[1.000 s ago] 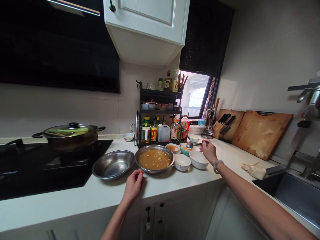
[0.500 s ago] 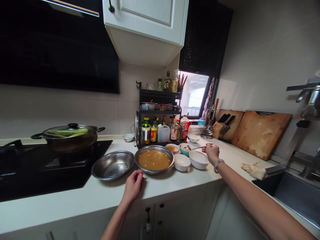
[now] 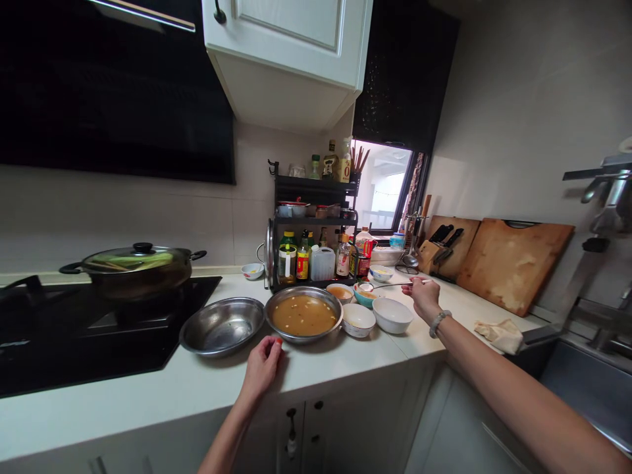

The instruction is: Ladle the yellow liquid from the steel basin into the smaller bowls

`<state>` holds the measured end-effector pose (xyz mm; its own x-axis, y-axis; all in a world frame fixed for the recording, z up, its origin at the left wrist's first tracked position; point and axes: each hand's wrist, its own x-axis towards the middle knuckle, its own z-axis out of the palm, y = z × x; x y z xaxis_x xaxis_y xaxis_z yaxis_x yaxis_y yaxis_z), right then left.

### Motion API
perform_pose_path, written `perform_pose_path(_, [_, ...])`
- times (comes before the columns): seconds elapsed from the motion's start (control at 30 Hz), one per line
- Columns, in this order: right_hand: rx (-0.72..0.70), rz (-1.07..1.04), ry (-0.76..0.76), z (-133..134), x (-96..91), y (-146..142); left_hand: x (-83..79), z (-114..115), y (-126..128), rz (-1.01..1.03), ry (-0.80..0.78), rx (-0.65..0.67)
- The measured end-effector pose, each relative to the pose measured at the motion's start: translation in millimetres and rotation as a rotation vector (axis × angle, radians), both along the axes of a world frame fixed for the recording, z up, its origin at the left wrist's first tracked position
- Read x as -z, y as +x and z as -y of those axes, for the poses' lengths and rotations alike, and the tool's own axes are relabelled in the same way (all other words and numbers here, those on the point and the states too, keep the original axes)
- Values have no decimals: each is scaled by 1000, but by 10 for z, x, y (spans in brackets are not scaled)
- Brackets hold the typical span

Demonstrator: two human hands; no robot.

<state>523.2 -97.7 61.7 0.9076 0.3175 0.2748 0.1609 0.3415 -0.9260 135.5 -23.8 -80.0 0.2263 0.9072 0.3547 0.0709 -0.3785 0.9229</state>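
My right hand point(image 3: 424, 296) is closed around the end of a long-handled metal spoon point(image 3: 390, 285). The spoon's head is at the teal-sided bowl point(image 3: 364, 300), which has a reddish-orange content. My left hand point(image 3: 264, 362) rests at the counter's front with curled fingers; a small red-orange spot shows at a fingertip, and whatever lies inside the fingers is hidden. Just beyond it stands a steel basin point(image 3: 268, 316) of brown soup with pale bits. Beside that are a white bowl point(image 3: 359, 327), a larger white bowl point(image 3: 394, 322) and a small bowl of orange-brown liquid point(image 3: 340, 292).
To the left sit a bare steel basin point(image 3: 222, 329) and a lidded pan point(image 3: 143, 273) on the black stove point(image 3: 123, 368). A black rack point(image 3: 316, 220) with bottles stands behind. Cutting boards point(image 3: 513, 263), a knife block point(image 3: 431, 257), a cloth point(image 3: 500, 336) and the sink point(image 3: 587, 382) are at right.
My right hand has shifted slightly to the right and lowered with the spoon, and the spoon's head has moved a little left and up at the teal bowl. The left hand stays put.
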Motion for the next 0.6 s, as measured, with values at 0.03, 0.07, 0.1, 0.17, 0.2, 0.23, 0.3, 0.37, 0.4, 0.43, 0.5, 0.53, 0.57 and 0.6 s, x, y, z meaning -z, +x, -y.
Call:
perform_pose_path(0.03, [-17,1,8,12,-29,-38,-2,1,0,-2,-4,5])
perform_pose_path(0.07, [-35,3,15,21,-56,-79,-3,1,1,-3,-9,12])
perform_pose_path(0.1, [-55,7,21,28,-78,-125,-3,1,1,-4,-14,19])
perform_pose_path(0.17, [-99,19,29,33,-108,-229,0,1,2,-10,-21,30])
perform_pose_path(0.2, [-123,27,31,32,-115,-287,3,2,2,-13,-24,31])
perform_pose_path(0.23, [-147,35,32,29,-117,-348,6,2,3,-17,-24,31])
perform_pose_path(0.3, [-198,59,28,23,-109,-479,12,3,4,-20,-19,25])
perform_pose_path(0.37, [-249,88,20,26,-92,-616,20,0,5,-19,-15,19])
perform_pose_path(0.4, [-277,109,15,33,-82,-684,25,-3,4,-20,-12,18])
perform_pose_path(0.43, [-307,144,11,45,-72,-751,29,-7,4,-21,-9,18])
perform_pose_path(0.5, [-375,280,-4,82,-52,-872,33,-14,2,-24,-1,15])
perform_pose_path(0.53, [-405,372,-12,106,-42,-925,32,-16,0,-26,5,13])
perform_pose_path(0.57, [-432,470,-19,134,-31,-974,27,-15,-1,-28,10,9])
perform_pose_path(0.6, [-453,563,-23,163,-19,-1016,20,-11,-2,-29,13,6])
